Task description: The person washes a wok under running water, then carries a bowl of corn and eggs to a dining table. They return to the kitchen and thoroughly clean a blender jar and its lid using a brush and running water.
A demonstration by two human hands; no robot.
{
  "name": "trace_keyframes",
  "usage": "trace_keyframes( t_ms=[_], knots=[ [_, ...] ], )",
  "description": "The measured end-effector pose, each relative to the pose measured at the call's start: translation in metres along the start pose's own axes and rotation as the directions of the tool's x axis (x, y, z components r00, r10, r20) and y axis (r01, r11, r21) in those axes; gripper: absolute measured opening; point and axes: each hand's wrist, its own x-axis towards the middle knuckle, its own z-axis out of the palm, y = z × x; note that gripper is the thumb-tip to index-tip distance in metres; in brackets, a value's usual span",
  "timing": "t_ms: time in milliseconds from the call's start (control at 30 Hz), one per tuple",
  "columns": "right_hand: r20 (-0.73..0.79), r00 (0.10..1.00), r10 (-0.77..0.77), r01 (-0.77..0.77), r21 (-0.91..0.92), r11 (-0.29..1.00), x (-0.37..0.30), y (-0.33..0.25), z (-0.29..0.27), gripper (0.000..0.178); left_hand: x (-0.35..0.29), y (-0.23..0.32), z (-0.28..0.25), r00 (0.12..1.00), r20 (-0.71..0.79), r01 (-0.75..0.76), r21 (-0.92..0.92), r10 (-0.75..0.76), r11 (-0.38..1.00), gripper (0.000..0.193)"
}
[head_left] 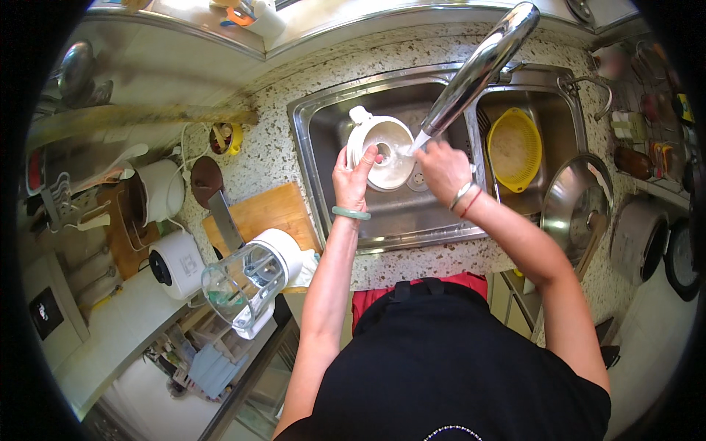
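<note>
My left hand grips a white, round, hollow part by its near left rim, thumb over the edge. The part has a small knob or handle on its far side, and its open face is turned up and to the right. It is held over the left sink basin, close to the tip of the chrome faucet, where water runs. Beside that stream is my right hand, its fingers curled with the tips near the part's right rim. Whatever those fingers hold, if anything, is hidden.
In the right basin sits a yellow colander, with a large metal lid beside it. To the left are a wooden cutting board, a knife, a clear jug with a white base and a white appliance.
</note>
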Motion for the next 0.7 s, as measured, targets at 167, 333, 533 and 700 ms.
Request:
trace_keyframes(
  t_ms=[167, 333, 533, 700],
  knots=[
    [-0.11, 0.979, 0.172, -0.065, 0.631, 0.773, -0.025, -0.018, -0.004, 0.028, 0.002, -0.004, -0.001, 0.992, -0.039, -0.117, 0.065, 0.12, 0.991, 0.049],
    [-0.244, 0.961, 0.13, 0.101, 0.747, 0.657, -0.018, -0.037, -0.018, 0.036, -0.001, -0.013, -0.007, 0.995, 0.033, -0.097, 0.27, 0.091, 0.958, 0.058],
    [-0.244, 0.931, 0.272, -0.027, 0.697, 0.716, 0.006, -0.012, 0.022, 0.037, -0.018, -0.016, 0.004, 0.997, 0.058, -0.051, 0.133, 0.043, 0.99, 0.061],
    [-0.242, 0.95, 0.197, 0.047, 0.736, 0.676, -0.014, -0.037, -0.001, 0.037, -0.015, -0.015, 0.005, 0.996, 0.041, -0.09, 0.223, 0.082, 0.971, 0.06]
  ],
)
